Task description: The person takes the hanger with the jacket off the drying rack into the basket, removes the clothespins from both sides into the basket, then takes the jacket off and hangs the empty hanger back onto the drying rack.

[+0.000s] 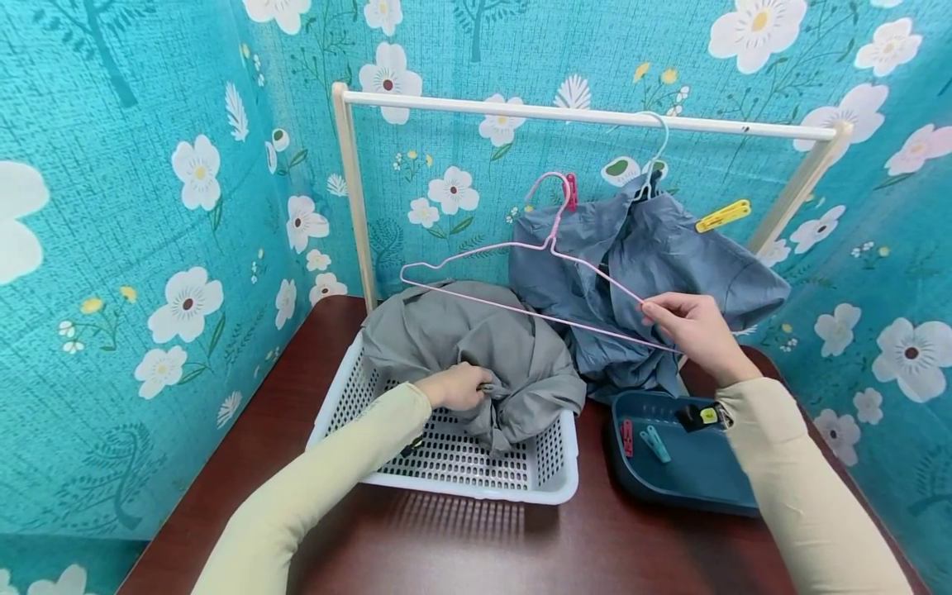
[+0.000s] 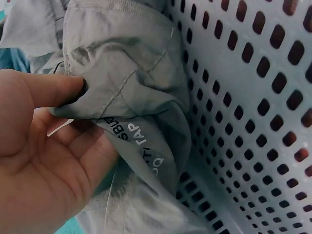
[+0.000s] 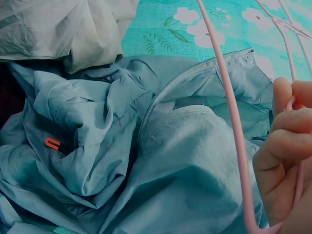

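Note:
My left hand (image 1: 457, 387) pinches a fold of a crumpled grey garment (image 1: 476, 335) that lies heaped in a white perforated basket (image 1: 476, 492). Printed lettering shows on the grey cloth (image 2: 141, 92) beside the thumb in the left wrist view. With my right hand (image 1: 695, 330) I hold a pink hanger (image 1: 553, 241) by its right end, raised and tilted above the basket. Behind it, a blue zippered garment (image 1: 662, 256) hangs from a light blue hanger (image 1: 660, 136). The right wrist view shows the hanger's wire (image 3: 234, 117) in front of this blue cloth.
A white rail (image 1: 476, 106) on wooden posts spans the back. Red (image 1: 570, 192) and yellow (image 1: 723, 216) clothespins grip the blue garment. A dark blue tray (image 1: 706, 463) at right holds red (image 1: 627, 438) and teal (image 1: 655, 444) clothespins. Everything stands on a dark wooden table (image 1: 416, 554).

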`<state>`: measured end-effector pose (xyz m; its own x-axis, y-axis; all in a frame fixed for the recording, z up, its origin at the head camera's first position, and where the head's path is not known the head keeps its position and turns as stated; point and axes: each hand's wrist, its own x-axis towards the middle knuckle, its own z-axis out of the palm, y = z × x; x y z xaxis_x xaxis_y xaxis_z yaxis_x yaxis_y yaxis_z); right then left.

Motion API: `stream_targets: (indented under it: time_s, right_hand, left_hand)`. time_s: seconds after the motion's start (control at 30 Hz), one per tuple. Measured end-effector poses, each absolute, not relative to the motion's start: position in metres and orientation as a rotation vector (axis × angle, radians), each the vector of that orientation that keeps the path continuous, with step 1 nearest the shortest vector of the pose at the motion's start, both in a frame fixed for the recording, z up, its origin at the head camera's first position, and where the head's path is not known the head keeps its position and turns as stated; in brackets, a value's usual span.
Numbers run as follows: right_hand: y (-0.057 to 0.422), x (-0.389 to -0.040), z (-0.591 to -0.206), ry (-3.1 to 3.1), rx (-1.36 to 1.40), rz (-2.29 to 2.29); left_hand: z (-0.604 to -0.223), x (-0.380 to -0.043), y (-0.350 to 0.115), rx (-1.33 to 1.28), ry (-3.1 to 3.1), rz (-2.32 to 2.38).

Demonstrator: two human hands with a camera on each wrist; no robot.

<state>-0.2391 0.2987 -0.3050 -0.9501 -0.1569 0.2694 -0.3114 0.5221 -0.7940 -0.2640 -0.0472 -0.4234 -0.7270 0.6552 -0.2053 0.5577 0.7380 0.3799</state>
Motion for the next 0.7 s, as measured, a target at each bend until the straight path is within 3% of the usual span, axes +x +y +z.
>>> stream_targets:
  time_s: [0.4,0.7]
  right_hand:
    - [0.298,-0.24,-0.308,-2.593,0.361,1.409]
    - [0.302,-0.24,-0.31,-2.588,0.367,1.442]
  left_hand:
    - [-0.403,-0.26,-0.057,0.961,2.511,0.499]
    - [-0.372,-0.271,-0.105,0.966,2.685,0.833]
